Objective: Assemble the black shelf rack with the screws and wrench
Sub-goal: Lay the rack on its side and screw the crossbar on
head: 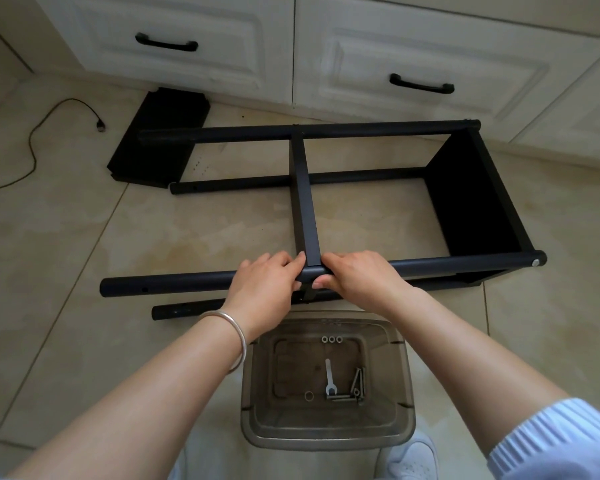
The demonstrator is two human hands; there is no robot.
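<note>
The black shelf rack lies on its side on the tiled floor, with one shelf panel fixed at its right end and a middle shelf panel seen edge-on between the round poles. My left hand and my right hand grip the near pole on either side of the middle panel's near end. A clear plastic bin below my hands holds a small flat wrench, several screws and washers.
A loose black shelf panel lies at the back left under the rack's far pole. White cabinet doors with black handles stand behind. A black cable runs across the floor at left. My white shoe is beside the bin.
</note>
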